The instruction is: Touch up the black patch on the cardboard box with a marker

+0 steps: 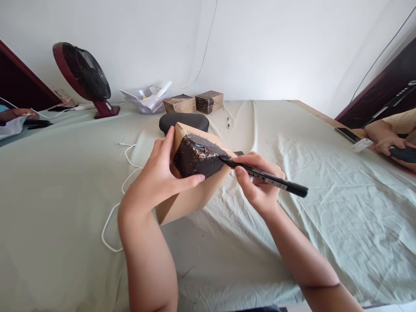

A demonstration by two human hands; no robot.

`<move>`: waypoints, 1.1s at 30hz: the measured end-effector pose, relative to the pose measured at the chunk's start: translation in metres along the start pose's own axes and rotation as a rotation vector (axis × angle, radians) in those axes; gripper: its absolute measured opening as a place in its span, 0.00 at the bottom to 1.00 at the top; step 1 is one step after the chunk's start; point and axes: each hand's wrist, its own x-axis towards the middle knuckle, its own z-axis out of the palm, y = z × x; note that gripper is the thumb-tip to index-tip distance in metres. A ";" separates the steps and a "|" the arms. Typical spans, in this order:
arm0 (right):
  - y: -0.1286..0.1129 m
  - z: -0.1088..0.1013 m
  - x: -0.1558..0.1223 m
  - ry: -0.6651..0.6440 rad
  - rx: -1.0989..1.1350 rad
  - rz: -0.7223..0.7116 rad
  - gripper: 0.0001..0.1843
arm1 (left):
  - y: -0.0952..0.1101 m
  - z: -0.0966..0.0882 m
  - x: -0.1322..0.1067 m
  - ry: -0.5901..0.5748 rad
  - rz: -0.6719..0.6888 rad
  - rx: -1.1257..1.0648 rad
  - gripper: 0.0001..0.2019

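A brown cardboard box (pixel 191 200) is tilted up in front of me, with black ink covering the corner nearest its upper end. My left hand (pixel 159 173) grips that end, fingers along the far left edge and thumb across the inked face. In my right hand (pixel 260 182) is a black marker pen (pixel 269 177), pinched like a writing tool. Its tip meets the right side of the blackened patch, where bits of bare cardboard still show through. The lower part of the box is partly hidden by my left hand.
Behind the box lies a black hard case (pixel 183 122). Two inked cardboard boxes (pixel 209 102) and a plastic basket (pixel 146 104) stand by the wall, with a fan (pixel 86 76) to the left. A white cable (pixel 108 221) winds across the cloth (pixel 65 195). Other people's hands (pixel 388 138) show at both sides.
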 end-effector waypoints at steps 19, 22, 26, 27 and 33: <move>0.145 0.006 -0.044 -0.453 -0.511 0.339 0.12 | -0.065 0.012 0.024 0.093 -0.171 -0.365 0.73; 0.155 0.014 -0.061 -0.493 -0.533 0.337 0.13 | -0.077 0.022 0.030 0.087 -0.162 -0.385 0.72; 0.155 0.009 -0.055 -0.391 -0.496 0.263 0.10 | -0.084 0.031 0.034 0.031 -0.189 -0.369 0.67; 0.152 0.007 -0.050 -0.337 -0.486 0.244 0.10 | -0.085 0.033 0.034 0.003 -0.199 -0.366 0.66; 0.104 0.000 -0.017 -0.024 -0.395 0.037 0.14 | -0.083 0.034 0.033 -0.198 -0.108 -0.413 0.64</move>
